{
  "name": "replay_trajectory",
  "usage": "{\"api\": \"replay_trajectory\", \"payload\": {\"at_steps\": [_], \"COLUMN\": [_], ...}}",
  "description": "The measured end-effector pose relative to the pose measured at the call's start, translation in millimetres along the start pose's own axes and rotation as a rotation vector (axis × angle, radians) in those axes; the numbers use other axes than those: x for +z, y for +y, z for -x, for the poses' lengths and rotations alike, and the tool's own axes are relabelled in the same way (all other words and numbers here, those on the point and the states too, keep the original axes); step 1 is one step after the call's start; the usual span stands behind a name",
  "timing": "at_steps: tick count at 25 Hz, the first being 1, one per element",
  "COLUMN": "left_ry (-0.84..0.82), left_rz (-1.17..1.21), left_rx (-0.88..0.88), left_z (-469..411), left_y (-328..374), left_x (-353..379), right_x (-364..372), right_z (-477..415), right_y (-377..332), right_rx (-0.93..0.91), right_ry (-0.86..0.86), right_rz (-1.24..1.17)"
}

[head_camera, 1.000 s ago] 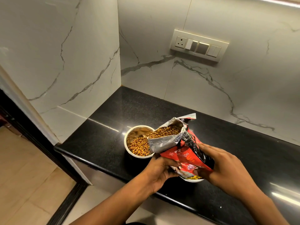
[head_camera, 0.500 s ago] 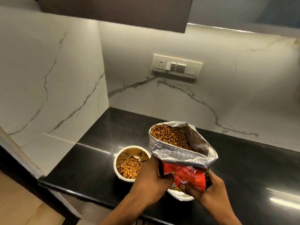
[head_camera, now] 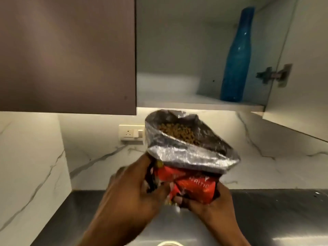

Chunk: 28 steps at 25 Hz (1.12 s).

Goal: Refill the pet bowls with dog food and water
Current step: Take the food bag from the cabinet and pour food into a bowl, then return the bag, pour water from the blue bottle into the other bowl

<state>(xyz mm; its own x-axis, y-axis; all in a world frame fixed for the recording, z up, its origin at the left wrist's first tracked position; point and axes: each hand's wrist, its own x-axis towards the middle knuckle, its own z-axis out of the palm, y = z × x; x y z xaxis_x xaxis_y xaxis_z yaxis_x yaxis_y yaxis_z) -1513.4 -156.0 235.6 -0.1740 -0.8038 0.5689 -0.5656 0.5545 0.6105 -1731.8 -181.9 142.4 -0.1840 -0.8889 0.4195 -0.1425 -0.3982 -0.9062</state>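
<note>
Two hands hold one bag (head_camera: 186, 157) of dog food up in front of the wall, above the counter (head_camera: 71, 219). Going left to right: the closed cupboard door (head_camera: 67, 55) hangs over the marble; the left hand (head_camera: 131, 194) is curled around the bag's lower left side; the bag stands roughly upright, long axis vertical, its foil mouth open and facing up and a little toward the camera, kibble (head_camera: 179, 133) showing inside; the right hand (head_camera: 205, 201) cups and squeezes the red bottom corner. Farther right, an open cupboard holds a blue bottle (head_camera: 236, 57).

Only a white rim (head_camera: 167, 243) shows at the bottom edge, probably a bowl, and its contents are hidden. Judging by the upright bag held below the open shelf, the food pour looks finished and the bag seems bound for storage. Water looks yet to be done; no filled water bowl is visible.
</note>
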Motion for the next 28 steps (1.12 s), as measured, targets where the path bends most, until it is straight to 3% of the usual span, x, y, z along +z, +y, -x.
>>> {"api": "replay_trajectory", "payload": {"at_steps": [5, 10, 15, 22, 28], "left_ry": [0.053, 0.103, 0.137, 0.218, 0.289], "left_rz": [0.179, 0.226, 0.296, 0.196, 0.068], "left_rx": [0.165, 0.301, 0.211, 0.104, 0.056], "left_z": [-77, -151, -217, -281, -308], "left_y": [39, 66, 60, 36, 28], "left_x": [-22, -41, -23, 4, 30], "right_x": [-26, -42, -39, -41, -30], "right_z": [-74, -146, -218, -292, -331], "right_y": [-87, -130, -139, -137, -129], "right_rx": [-0.299, -0.384, -0.315, -0.128, -0.008], "right_ry": [-0.007, -0.022, -0.057, -0.204, -0.185], "right_rz": [0.025, 0.044, 0.096, 0.107, 0.162]}}
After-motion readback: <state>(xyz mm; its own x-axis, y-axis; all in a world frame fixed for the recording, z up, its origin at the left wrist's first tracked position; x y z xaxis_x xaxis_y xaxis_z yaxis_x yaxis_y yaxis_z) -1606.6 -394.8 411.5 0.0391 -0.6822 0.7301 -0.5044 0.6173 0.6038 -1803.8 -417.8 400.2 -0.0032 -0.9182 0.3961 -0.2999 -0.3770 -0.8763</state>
